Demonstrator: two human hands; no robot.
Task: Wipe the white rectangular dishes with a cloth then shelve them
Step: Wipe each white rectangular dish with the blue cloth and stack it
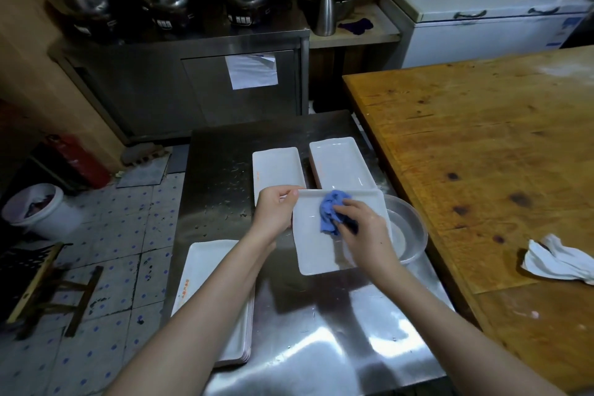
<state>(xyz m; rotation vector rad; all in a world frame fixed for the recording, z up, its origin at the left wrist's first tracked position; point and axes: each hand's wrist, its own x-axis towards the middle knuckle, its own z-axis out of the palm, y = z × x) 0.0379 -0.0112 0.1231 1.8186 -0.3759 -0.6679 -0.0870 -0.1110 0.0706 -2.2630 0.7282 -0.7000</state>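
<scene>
Blue cloth (332, 212) is bunched under my right hand (363, 235), whose fingers curl round it and press it onto the inside of the white dish (321, 254) I am working on. That dish sits tilted over the middle of the steel table (305, 347), toward its right edge and partly above the clear basin (413, 235). My left hand (276, 212) pinches the dish's far-left corner, thumb on the rim, so the dish lies between both hands, the cloth near its far end. I judge this as mid-wipe on one dish, with much still ahead. Two more dishes lie side by side at the table's far end, the left one (278, 167) and the right one (340, 164), which seems to top a small pile. A stack (209, 283) stands at the table's near-left edge. I cannot tell which of these are already wiped. No shelf shows, so shelving looks not yet begun.
</scene>
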